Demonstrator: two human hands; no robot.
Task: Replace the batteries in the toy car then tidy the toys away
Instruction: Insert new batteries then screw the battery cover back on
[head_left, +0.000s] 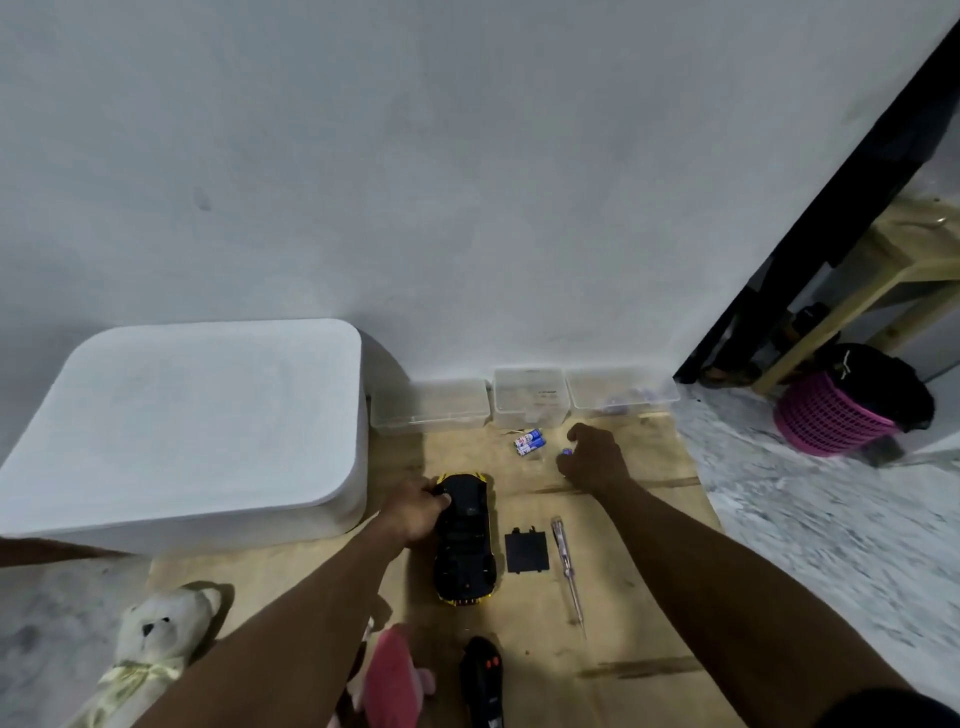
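Observation:
A yellow and black toy car (467, 545) lies upside down on a sheet of cardboard (623, 597), its battery bay uncovered. My left hand (415, 512) grips the car's far left side. To the car's right lie its black battery cover (526, 552) and a clear-handled screwdriver (567, 569). My right hand (592, 460) is curled over a small blue and white battery (565, 453) near the far edge. Loose batteries (530, 441) lie just left of that hand. A black remote control (483, 680) sits near me.
A large white lidded storage box (182, 431) stands at the left. Three clear plastic tubs (524, 400) line the wall. A white teddy bear (156, 639) and a pink soft toy (389, 675) lie at the lower left. A pink basket (831, 421) stands at the right.

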